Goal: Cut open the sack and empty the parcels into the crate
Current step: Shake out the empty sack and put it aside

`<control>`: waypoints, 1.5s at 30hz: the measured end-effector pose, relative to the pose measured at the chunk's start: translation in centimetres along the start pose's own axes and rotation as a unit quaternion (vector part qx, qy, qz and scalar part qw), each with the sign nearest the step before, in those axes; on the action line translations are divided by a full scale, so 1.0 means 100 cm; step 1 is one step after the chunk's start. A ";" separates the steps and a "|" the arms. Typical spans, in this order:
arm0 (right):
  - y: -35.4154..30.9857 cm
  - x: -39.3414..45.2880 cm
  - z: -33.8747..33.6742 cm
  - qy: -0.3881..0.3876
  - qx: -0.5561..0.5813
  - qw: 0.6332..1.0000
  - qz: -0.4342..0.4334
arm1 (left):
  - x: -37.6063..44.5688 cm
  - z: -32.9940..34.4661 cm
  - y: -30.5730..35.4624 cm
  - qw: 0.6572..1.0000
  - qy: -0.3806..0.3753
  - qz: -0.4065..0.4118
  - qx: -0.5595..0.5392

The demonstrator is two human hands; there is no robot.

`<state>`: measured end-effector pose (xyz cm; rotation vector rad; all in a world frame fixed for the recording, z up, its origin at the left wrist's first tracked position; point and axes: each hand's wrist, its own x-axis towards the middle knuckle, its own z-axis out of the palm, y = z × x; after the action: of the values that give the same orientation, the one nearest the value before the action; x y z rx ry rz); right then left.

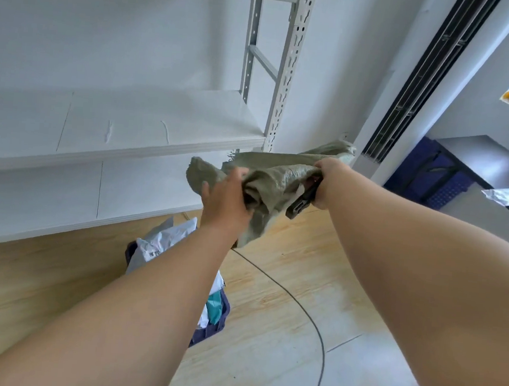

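While my left hand [226, 201] grips one bunched end of the green sack [275, 179], my right hand [328, 183] clutches the other end plus a dark cutter [299, 204]; parcels [164, 243] fill the blue crate [222, 321] below my left forearm

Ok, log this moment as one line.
step: sack emptied | left hand: grips sack | right hand: grips sack and dark tool | parcels: in crate, on floor
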<state>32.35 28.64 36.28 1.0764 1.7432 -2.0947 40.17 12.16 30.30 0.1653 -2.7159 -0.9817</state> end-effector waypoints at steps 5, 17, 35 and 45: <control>0.005 0.005 -0.022 -0.062 -0.013 0.998 -0.010 | 0.018 0.010 0.019 0.996 0.005 -0.043 -0.082; 0.039 0.109 -0.107 -0.015 -0.218 0.970 0.109 | 0.064 0.141 0.070 0.894 0.036 -0.269 -0.358; -0.017 0.285 -0.129 -0.050 0.118 0.972 0.197 | 0.163 0.303 0.091 0.737 -0.061 -0.434 -0.514; -0.079 0.425 -0.101 -0.020 -0.179 0.982 0.058 | 0.264 0.373 0.047 0.710 0.019 -0.568 -0.415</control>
<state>1.55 52.13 14.64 0.9936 1.8916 -1.6407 4.57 33.59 10.72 1.7157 -1.5945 -2.2744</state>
